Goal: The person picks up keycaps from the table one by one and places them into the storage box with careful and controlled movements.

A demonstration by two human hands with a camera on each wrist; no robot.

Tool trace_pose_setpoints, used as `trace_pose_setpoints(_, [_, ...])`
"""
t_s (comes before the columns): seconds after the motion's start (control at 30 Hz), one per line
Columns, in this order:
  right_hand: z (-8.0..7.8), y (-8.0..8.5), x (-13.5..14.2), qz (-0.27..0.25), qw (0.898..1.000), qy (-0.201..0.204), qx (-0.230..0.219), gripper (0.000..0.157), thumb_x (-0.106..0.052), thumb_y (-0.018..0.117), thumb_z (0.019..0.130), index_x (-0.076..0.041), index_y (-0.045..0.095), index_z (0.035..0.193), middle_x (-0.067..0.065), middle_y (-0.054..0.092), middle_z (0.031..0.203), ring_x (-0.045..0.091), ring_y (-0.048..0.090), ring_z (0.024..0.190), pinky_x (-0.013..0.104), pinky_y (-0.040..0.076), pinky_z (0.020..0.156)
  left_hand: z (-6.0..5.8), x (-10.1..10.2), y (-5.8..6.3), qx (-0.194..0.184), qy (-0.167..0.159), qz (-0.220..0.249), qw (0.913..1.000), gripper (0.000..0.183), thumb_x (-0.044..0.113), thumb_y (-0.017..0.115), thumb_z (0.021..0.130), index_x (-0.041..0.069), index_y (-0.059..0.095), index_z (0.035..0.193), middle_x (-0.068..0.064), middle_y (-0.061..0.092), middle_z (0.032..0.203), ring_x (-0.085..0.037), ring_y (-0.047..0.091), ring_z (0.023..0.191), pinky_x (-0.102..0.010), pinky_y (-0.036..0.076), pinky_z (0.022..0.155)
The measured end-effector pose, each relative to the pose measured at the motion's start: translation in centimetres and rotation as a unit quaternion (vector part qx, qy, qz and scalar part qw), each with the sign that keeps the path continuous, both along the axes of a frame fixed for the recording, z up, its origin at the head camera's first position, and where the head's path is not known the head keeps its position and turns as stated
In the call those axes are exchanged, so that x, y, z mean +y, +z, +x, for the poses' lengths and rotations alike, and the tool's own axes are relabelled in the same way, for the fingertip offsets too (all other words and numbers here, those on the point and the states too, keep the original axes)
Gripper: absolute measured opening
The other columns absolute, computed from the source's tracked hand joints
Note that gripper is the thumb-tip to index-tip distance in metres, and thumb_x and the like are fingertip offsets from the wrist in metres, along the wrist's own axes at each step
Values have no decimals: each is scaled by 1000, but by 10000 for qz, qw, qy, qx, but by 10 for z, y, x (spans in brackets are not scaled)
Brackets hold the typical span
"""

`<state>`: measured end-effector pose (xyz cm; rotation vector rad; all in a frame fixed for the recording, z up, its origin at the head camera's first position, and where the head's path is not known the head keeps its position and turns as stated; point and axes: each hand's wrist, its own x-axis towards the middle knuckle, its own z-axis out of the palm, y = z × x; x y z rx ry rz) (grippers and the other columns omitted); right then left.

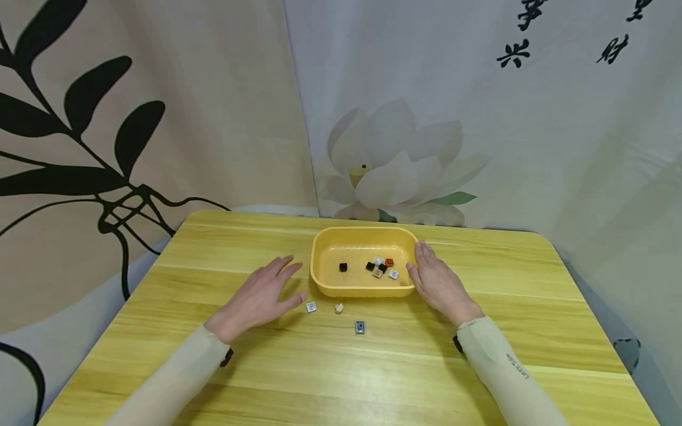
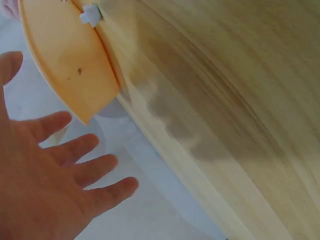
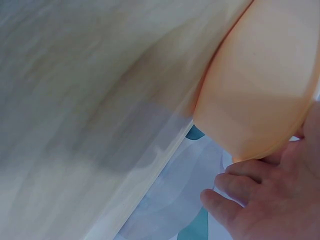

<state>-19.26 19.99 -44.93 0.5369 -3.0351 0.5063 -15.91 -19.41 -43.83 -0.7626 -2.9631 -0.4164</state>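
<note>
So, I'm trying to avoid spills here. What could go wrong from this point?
The right hand is at the right end of the yellow tray; a hard push might slide it and jostle the loose pieces inside, such as the black piece.
The left hand is close to a pale square piece on the table and could knock it away.

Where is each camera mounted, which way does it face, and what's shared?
Head: on the person's head, facing forward and down at the wood-grain table and yellow tray; shows left hand, right hand and both sleeves.
Left wrist: on that wrist, facing the tray and tabletop; shows the left hand.
Right wrist: on that wrist, facing the tray's side; shows the right hand.
Shared: both wrist views show tray and table.
</note>
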Motion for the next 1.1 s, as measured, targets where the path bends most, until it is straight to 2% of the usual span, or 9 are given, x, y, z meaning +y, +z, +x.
trace_pose_setpoints(0.2, [0, 0, 0, 7, 10000, -24, -16, 64, -30, 35, 114, 18, 23, 155, 33, 22, 164, 46, 25, 152, 58, 27, 120, 5, 0, -4, -665, -63, -217, 9975, 81, 63, 56, 99, 9, 43, 158, -22, 33, 165, -49, 30, 149, -69, 29, 114])
trace_pose_setpoints(0.37, [0, 0, 0, 11, 10000, -26, -41, 64, -30, 35, 114, 18, 23, 155, 33, 21, 164, 46, 25, 152, 58, 26, 120, 9, 4, -7, -949, -272, -446, 9941, 80, 65, 53, 100, 11, 43, 158, -21, 31, 165, -48, 29, 150, -70, 25, 116])
trace_pose_setpoints(0.5, [1, 0, 0, -14, 10000, -16, -29, 64, -29, 36, 114, 18, 22, 155, 33, 21, 164, 46, 25, 152, 58, 27, 120, 11, 8, -10, -1009, -492, -562, 9921, 80, 65, 54, 100, 11, 45, 157, -21, 33, 164, -48, 29, 150, -71, 23, 115])
trace_pose_setpoints(0.87, [0, 0, -1, -52, 10000, -35, -21, 64, -30, 36, 114, 18, 23, 155, 33, 22, 164, 46, 25, 152, 58, 27, 120, 12, 18, -10, -890, -1051, -604, 9886, 68, 56, 64, 98, 14, 53, 151, -18, 45, 158, -45, 40, 145, -69, 33, 112])
trace_pose_setpoints(0.97, [0, 0, -1, -42, 10000, -51, -15, 64, -30, 36, 114, 18, 23, 155, 33, 22, 164, 46, 26, 152, 58, 27, 120, 11, 20, -10, -769, -1223, -645, 9874, 64, 50, 68, 97, 12, 58, 147, -16, 50, 154, -41, 46, 141, -65, 36, 112])
trace_pose_setpoints(1.1, [0, -1, 0, -31, 10000, -57, -18, 64, -30, 37, 114, 18, 23, 155, 33, 22, 164, 45, 25, 152, 57, 27, 120, 11, 23, -9, -642, -1491, -725, 9841, 52, 38, 74, 96, 9, 65, 139, -14, 59, 145, -32, 57, 132, -54, 44, 110])
